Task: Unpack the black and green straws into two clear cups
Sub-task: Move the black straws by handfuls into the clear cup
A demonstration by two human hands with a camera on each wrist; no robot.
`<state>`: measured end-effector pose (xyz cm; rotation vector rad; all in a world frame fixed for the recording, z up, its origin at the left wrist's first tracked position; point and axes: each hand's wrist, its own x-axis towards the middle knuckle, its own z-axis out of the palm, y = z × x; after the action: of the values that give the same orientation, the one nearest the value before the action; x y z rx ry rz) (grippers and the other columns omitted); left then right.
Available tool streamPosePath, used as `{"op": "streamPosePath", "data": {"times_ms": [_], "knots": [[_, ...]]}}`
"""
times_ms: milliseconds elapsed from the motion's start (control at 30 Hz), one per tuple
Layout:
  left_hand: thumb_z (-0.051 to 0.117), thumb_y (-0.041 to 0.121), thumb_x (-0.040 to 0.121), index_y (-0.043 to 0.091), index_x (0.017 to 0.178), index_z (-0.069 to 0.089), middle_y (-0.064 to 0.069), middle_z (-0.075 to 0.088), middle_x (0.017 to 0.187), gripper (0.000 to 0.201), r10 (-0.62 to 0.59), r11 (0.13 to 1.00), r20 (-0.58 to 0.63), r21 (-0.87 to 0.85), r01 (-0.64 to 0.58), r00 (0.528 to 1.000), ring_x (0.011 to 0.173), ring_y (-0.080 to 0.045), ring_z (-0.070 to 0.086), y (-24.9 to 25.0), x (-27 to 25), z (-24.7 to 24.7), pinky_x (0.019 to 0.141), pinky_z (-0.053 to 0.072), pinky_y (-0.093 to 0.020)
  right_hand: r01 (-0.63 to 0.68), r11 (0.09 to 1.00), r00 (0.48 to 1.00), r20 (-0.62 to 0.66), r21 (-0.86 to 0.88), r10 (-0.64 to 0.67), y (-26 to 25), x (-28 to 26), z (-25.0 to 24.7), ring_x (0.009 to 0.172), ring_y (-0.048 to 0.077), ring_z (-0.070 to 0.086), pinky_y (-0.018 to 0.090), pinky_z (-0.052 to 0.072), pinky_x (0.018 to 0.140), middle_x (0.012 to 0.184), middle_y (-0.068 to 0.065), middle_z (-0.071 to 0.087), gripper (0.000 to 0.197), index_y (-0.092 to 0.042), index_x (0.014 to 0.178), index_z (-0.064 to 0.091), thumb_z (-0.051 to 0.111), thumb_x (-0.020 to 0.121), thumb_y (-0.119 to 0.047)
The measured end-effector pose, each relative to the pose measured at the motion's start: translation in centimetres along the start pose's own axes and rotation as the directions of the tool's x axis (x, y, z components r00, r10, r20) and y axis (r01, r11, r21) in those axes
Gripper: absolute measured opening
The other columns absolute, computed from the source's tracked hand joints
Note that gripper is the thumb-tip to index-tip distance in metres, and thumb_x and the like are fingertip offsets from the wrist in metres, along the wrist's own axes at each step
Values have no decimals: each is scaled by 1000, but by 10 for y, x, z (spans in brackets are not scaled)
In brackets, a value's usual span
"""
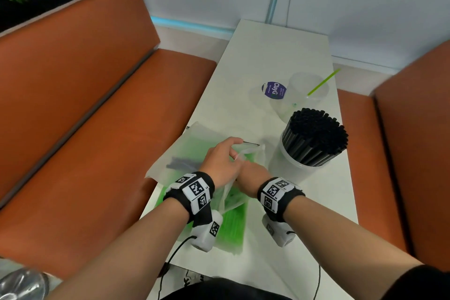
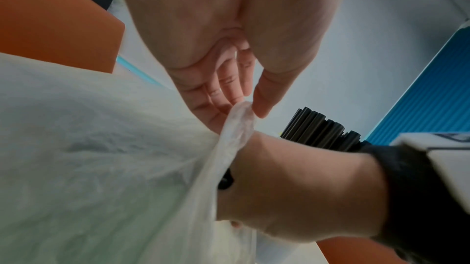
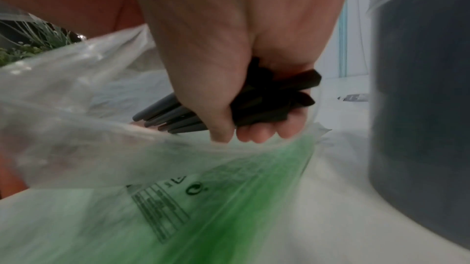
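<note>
My left hand [image 1: 225,154] pinches the rim of a clear plastic bag [image 1: 185,151] and lifts it open; in the left wrist view thumb and fingers [image 2: 262,103] hold the twisted bag edge [image 2: 240,119]. My right hand [image 1: 253,174] reaches inside the bag and grips a bunch of black straws [image 3: 267,99]. A clear cup [image 1: 289,165] packed with black straws [image 1: 316,134] stands just right of my hands. Behind it a second clear cup [image 1: 304,95] holds a single green straw [image 1: 323,81]. A pack of green straws [image 1: 231,224] lies under my wrists.
A white table [image 1: 267,51] runs away from me between two orange benches [image 1: 85,105]. A round purple-labelled lid [image 1: 274,90] lies left of the far cup. Cables [image 1: 170,260] hang from my wrist cameras near the front edge.
</note>
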<state>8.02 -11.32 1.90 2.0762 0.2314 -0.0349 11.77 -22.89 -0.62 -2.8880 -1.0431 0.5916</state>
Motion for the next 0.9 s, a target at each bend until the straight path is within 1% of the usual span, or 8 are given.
{"op": "streamPosePath", "data": {"times_ms": [133,200,300,500,600,733,833,900], "knots": [[65,17,89,30,127,58,6,64,88,41,-20,1000,-27,23,21,999,90,-19,63,1,5,1,83,51,-29,-67,989,995,-82,-130,57,21,-12,1,85,32,65,36,42,60,95,9,63,34,-15,125,51,47,92,-7],[63,20,90,28,125,59,5,66,88,36,-39,998,-42,41,41,998,90,-21,64,2,8,2,86,53,-34,-86,988,990,-120,-132,70,34,-22,1,85,33,64,36,40,60,94,9,62,24,-14,112,52,47,90,-5],[61,22,93,25,124,60,2,66,89,31,-70,995,-63,61,74,996,92,-21,64,3,13,2,85,52,-34,-136,984,983,-143,-120,118,60,-40,6,84,32,62,34,40,61,94,8,62,22,-16,108,50,47,89,-6],[57,11,93,19,125,61,-7,68,103,33,-115,987,-57,107,121,992,91,-22,64,5,21,7,75,42,-22,-229,947,964,-84,224,253,111,-88,28,76,22,57,30,43,63,87,1,61,8,-24,96,53,59,91,-23],[55,7,92,18,125,61,-8,67,104,35,-128,984,-63,118,135,990,91,-21,60,7,25,11,77,40,-22,-260,853,959,18,453,283,131,-108,38,69,14,60,23,44,60,73,-9,59,14,-27,85,53,67,86,-21],[51,3,91,15,123,63,-9,67,103,37,-129,984,-69,113,136,989,93,-22,60,12,27,14,83,42,-24,-293,603,939,106,742,326,144,-130,46,55,11,59,20,44,49,64,-3,65,9,-21,83,61,69,84,-16],[52,8,94,14,126,63,-13,63,123,33,-128,983,-106,116,141,986,112,-27,59,17,25,17,98,44,-31,-252,471,954,135,845,267,139,-136,41,54,17,52,26,40,48,65,4,66,9,-19,80,61,68,82,-14],[50,22,98,15,126,63,-11,57,133,31,-112,992,-173,39,121,978,123,-29,53,25,23,18,103,39,-33,-219,440,969,143,871,200,133,-136,34,54,19,51,27,41,49,68,7,67,7,-13,83,60,67,84,-14]]}}
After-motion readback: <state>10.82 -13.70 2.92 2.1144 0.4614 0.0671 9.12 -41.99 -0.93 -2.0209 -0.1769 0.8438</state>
